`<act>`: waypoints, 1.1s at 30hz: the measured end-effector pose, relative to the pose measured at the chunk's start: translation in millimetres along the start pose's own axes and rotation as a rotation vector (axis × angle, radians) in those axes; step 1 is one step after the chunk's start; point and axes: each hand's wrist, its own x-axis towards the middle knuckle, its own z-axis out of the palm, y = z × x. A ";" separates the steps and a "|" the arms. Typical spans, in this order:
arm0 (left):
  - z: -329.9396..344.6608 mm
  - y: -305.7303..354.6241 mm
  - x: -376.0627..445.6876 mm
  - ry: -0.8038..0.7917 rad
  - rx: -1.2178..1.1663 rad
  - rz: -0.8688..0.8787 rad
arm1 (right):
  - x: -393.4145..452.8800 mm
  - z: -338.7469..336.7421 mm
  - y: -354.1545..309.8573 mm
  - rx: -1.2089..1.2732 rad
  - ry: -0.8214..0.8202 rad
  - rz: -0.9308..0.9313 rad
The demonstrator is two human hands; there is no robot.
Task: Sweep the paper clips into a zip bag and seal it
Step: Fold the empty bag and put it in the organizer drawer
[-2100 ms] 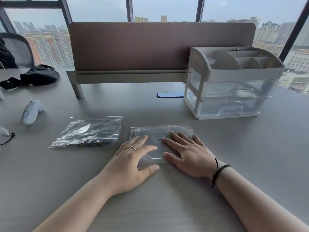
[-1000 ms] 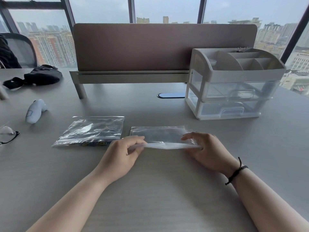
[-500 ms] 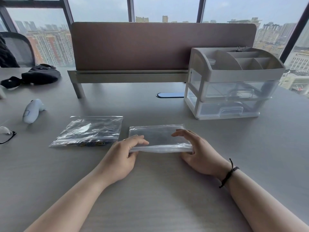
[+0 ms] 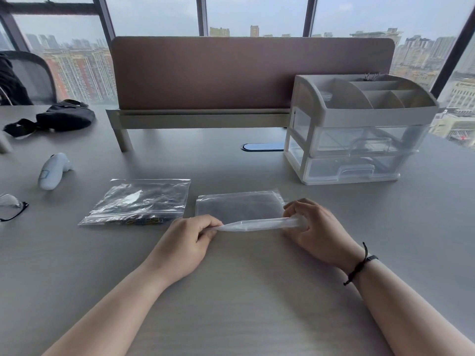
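Observation:
A clear zip bag (image 4: 239,209) lies flat on the grey desk in front of me, its near edge lifted off the surface. My left hand (image 4: 189,237) pinches the left end of that raised edge and my right hand (image 4: 316,227) pinches the right end, stretching it between them. To the left, a second clear zip bag (image 4: 140,200) lies flat, with coloured paper clips (image 4: 140,221) bunched along its near edge.
A desk organiser with clear drawers (image 4: 357,134) stands at the back right, a brown divider panel (image 4: 246,73) behind. On the left lie a white controller (image 4: 52,170), glasses (image 4: 11,205) and a black pouch (image 4: 61,116). A cable port (image 4: 262,146) sits mid-desk.
Both hands went from lying flat on the bag to gripping its near edge and lifting it; my right hand has closed tighter on the right end since half a second ago.

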 end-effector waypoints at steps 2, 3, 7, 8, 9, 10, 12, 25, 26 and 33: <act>-1.0 -3.2 -0.2 0.003 0.054 -0.015 | -0.5 1.1 0.1 -0.023 -0.007 -0.004; -1.5 -4.6 -0.2 0.004 0.082 -0.024 | -0.9 1.4 -0.6 -0.030 -0.010 0.001; -3.4 -5.1 0.2 0.030 0.105 -0.026 | -1.2 -1.2 -1.6 -0.010 0.003 0.036; -4.0 -4.1 0.1 0.036 0.099 -0.025 | -1.2 -1.8 -0.5 -0.001 0.004 0.042; -4.6 -3.0 0.3 0.042 0.087 -0.027 | -1.3 -2.1 0.3 0.010 0.003 0.045; -5.2 -2.6 0.7 0.049 0.070 -0.030 | -1.2 -2.5 0.7 0.025 0.002 0.047; -6.5 -2.8 2.5 0.066 0.032 -0.038 | -1.0 -4.0 1.1 0.067 0.008 0.044; -9.9 1.8 3.0 -0.018 -0.151 -0.028 | -1.8 -9.6 7.5 0.080 -0.080 0.055; -10.6 2.0 3.4 -0.013 -0.170 -0.030 | -1.0 -9.1 9.0 0.085 -0.080 0.055; -8.5 -6.1 4.2 -0.003 -0.219 -0.087 | 0.7 -11.5 10.7 0.081 -0.036 0.114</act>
